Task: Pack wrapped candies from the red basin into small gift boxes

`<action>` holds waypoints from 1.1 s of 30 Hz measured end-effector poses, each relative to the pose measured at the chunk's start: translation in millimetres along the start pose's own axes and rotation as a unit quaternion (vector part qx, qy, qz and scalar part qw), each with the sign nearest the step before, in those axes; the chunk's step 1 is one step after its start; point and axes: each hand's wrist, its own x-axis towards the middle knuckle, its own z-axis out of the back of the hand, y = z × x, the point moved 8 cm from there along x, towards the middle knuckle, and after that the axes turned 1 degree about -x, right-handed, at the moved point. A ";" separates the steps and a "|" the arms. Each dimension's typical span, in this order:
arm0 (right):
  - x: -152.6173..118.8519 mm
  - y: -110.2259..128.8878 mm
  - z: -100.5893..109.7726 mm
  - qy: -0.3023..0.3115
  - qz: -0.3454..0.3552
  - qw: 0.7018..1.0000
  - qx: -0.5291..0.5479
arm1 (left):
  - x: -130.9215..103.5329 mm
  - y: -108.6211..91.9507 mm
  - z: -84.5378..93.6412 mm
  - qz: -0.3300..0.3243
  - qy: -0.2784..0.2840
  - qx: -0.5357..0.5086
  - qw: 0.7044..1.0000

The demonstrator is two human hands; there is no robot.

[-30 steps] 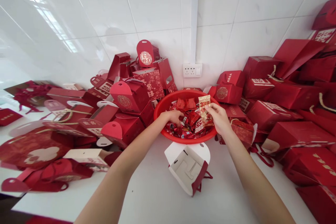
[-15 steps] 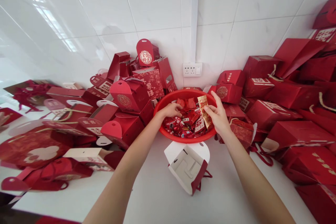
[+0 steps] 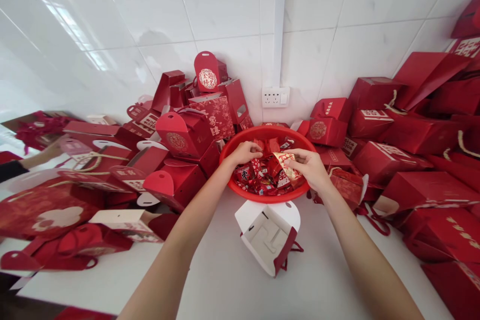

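A red basin [image 3: 268,199] holds many small red wrapped packets [image 3: 262,185]. My left hand [image 3: 245,152] is over the left part of the basin, its fingers curled together above the packets; what they hold, if anything, is hidden. At the basin's right side my right hand [image 3: 305,164] grips a gold packet [image 3: 290,166] between thumb and fingers. In front of the basin stands an open box [image 3: 268,237], white inside and red outside, with nothing in it and a dark red cord at its right.
Red gift boxes [image 3: 183,135] are piled on the left, and more red boxes [image 3: 393,160] are stacked on the right. A socket [image 3: 275,97] is on the tiled wall behind. Another person's arm [image 3: 41,156] with a dark sleeve reaches in at the far left.
The gold packet in my right hand has tilted and sunk lower into the basin. My left hand has lifted slightly, its fingers drawn together. The other person's arm has reached further in at the left.
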 end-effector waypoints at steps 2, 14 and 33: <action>-1.4 4.3 -1.0 -0.003 0.008 1.000 -0.015 | -0.8 -0.4 -0.1 0.005 0.007 0.007 1.000; -4.4 15.6 -2.6 -0.018 0.060 0.997 -0.034 | -8.0 2.7 -15.7 0.065 0.118 -0.005 0.991; -3.6 11.6 -3.9 -0.014 0.019 1.000 -0.004 | -6.6 -16.1 -1.0 -0.029 0.028 -0.239 0.970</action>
